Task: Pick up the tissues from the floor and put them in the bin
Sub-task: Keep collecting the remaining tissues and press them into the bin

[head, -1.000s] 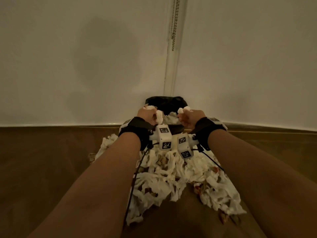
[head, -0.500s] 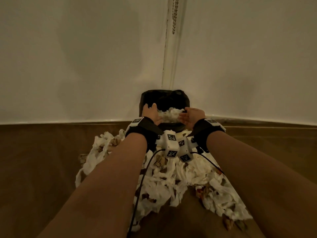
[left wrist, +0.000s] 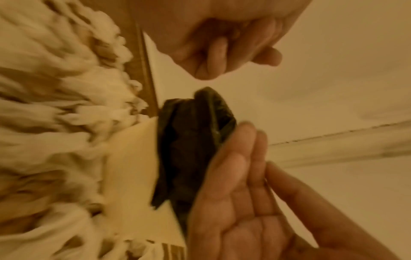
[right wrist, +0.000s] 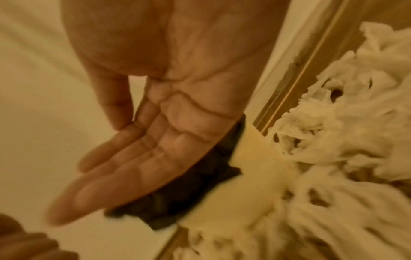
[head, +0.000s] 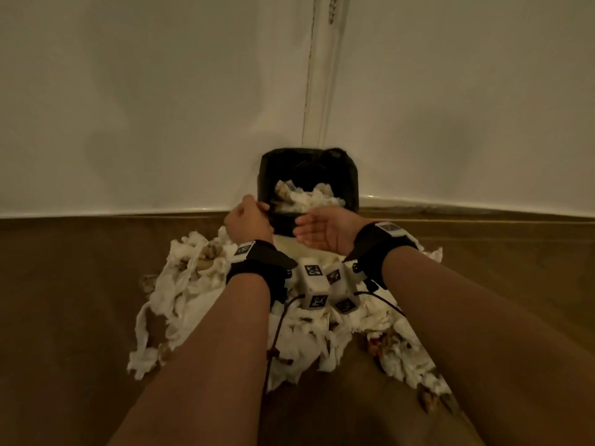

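Note:
A small bin (head: pixel 349 185) with a black liner stands in the wall corner, with crumpled white tissues (head: pixel 304 197) inside it. A big heap of torn white tissues (head: pixel 199 304) covers the floor in front of it, under my wrists. My left hand (head: pixel 249 217) hovers at the bin's near left rim with its fingers loosely curled and nothing in them (left wrist: pixel 222 52). My right hand (head: pixel 317 230) hovers before the bin's near rim, palm flat and turned left, fingers straight and empty (right wrist: pixel 133 158). The liner (left wrist: pixel 193 140) (right wrist: pixel 189 202) shows just past both hands.
White walls meet in a corner behind the bin, with a pipe or cord (head: pixel 328 59) running down it. Brown floor (head: pixel 70 300) spreads to left and right. Tissue scraps (head: pixel 428 394) trail to the lower right. Cables hang from my wrist cameras (head: pixel 315 284).
A second ago both hands gripped tissue wads over the bin. They let them fall in and drew back towards me; both are empty now and the bin holds more tissue.

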A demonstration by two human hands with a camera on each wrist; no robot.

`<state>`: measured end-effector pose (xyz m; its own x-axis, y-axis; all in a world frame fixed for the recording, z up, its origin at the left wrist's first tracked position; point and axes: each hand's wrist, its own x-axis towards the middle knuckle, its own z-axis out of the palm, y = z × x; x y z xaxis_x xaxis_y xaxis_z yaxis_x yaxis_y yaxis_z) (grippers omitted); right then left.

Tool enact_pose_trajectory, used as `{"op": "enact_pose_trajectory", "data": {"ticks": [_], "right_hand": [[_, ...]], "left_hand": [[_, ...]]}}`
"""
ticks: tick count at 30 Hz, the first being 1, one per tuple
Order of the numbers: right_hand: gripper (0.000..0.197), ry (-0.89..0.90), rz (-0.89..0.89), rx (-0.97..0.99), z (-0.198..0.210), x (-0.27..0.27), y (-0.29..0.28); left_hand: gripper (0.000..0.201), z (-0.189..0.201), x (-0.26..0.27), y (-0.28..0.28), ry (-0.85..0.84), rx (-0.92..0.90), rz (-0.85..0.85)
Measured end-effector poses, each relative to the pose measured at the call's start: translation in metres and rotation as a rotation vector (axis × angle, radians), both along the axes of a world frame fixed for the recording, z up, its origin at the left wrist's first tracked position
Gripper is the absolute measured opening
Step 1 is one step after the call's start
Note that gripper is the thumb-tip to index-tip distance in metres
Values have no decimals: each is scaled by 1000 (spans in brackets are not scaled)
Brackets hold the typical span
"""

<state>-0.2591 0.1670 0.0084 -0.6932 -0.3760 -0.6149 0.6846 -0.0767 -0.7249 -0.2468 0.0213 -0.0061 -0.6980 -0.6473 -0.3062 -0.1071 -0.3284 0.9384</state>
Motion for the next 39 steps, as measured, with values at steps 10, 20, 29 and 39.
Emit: {"op": "enact_pose_trajectory", "data": {"ticks": [10, 20, 29, 39], "right_hand": [[28, -83, 36, 515, -92, 92, 4], [27, 231, 359, 982, -144, 140, 2], [77, 244, 632, 1041, -159, 152, -18], [33, 291, 350, 1039, -164, 141, -14]], "left_hand": [[45, -134, 161, -13, -654, -545, -218], [43, -136, 208, -13, -995, -447, -172], [72, -135, 193, -33, -1013, -408, -428], [49, -144, 204, -45, -874, -344, -340]]}}
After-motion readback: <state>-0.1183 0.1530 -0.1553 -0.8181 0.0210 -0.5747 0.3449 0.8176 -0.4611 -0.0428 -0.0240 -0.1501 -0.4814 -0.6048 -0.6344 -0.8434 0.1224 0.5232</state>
